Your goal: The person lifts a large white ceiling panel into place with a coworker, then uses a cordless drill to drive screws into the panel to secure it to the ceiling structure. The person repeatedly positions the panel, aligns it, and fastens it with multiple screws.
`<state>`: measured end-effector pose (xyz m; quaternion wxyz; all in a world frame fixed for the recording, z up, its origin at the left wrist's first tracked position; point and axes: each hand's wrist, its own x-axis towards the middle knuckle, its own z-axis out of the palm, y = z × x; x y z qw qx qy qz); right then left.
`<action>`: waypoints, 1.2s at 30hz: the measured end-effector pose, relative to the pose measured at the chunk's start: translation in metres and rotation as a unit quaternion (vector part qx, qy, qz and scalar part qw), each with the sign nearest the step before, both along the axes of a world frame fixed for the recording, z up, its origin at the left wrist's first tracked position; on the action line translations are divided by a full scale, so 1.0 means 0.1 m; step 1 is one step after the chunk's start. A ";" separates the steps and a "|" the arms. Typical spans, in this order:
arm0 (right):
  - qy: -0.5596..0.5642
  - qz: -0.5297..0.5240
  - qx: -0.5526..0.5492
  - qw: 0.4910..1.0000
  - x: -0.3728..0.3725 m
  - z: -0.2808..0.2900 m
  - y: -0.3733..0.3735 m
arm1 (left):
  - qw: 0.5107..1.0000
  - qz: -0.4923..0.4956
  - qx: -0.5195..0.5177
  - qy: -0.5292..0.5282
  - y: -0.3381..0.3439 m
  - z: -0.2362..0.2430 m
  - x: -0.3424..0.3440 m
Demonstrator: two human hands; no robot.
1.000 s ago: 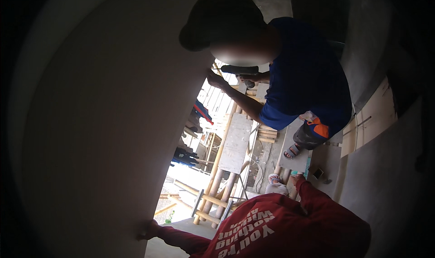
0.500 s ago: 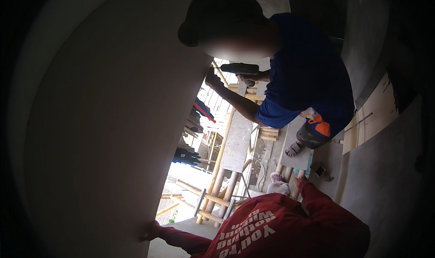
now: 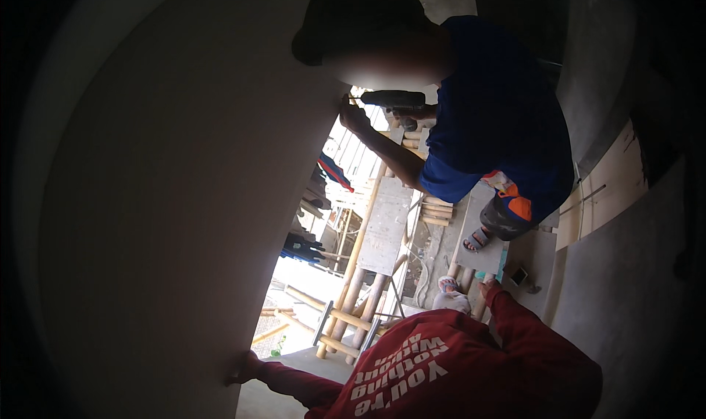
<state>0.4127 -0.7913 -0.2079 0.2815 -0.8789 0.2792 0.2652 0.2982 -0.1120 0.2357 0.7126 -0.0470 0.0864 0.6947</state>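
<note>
A large flat panel (image 3: 154,220) fills the left half of my view, grey and dim, its straight edge slanting from upper middle down to the bottom. The person's left hand (image 3: 246,367) touches that edge low down, at the end of an outstretched red sleeve (image 3: 294,384); the fingers are lost in shadow, so I cannot tell whether they grip the panel or lie flat on it. The right hand (image 3: 488,286) is well apart from the panel, just beside the end of a grey board (image 3: 482,263); it looks small and blurred to me, and I cannot tell whether it is wide, closed or holding anything. Farther up the panel's edge, a co-worker (image 3: 500,117) in a dark cap (image 3: 360,22) and blue shirt leans in: one hand (image 3: 354,117) is at the edge, while the other hand (image 3: 421,113) holds a power drill (image 3: 393,100) level, its thin bit pointing left toward the panel. The co-worker's sandalled foot (image 3: 476,241) stands on the grey board. Between panel and people I see a bright gap, with a pale plank (image 3: 386,228) lying over bamboo poles (image 3: 354,294) and short timber pieces (image 3: 437,213) stacked to its right. At lower centre is the person's red top (image 3: 478,375), with white lettering. A curved grey wall (image 3: 625,294) closes the right side.
</note>
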 end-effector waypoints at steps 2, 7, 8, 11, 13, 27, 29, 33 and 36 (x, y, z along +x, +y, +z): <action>-0.012 0.029 0.013 0.999 0.00 -0.10 -0.02 | 1.000 0.011 -0.015 0.006 -0.01 0.01 0.00; -0.029 0.000 0.059 0.998 -0.03 -0.23 0.00 | 1.000 0.006 -0.019 0.007 0.01 0.04 0.01; -0.032 -0.019 0.060 0.998 -0.03 -0.24 0.01 | 1.000 -0.003 -0.004 0.004 0.00 0.04 0.01; -0.026 -0.031 0.030 0.999 -0.04 -0.29 0.02 | 1.000 -0.006 0.001 -0.001 -0.01 0.03 0.02; -0.018 -0.027 0.018 0.999 -0.04 -0.35 0.02 | 1.000 -0.013 0.006 -0.009 -0.02 0.03 0.02; 0.013 0.169 -0.063 0.984 0.07 -0.36 0.02 | 1.000 -0.008 0.003 -0.014 -0.13 0.13 0.07; -0.038 0.146 -0.046 0.988 0.05 -0.32 0.03 | 1.000 -0.003 0.001 -0.003 -0.10 0.12 0.06; 0.001 0.334 -0.114 0.936 0.06 -0.28 0.04 | 1.000 0.009 -0.021 0.009 -0.11 0.15 0.06; 0.045 0.134 -0.039 0.989 0.08 -0.26 0.07 | 1.000 0.002 -0.022 -0.005 -0.19 0.20 0.09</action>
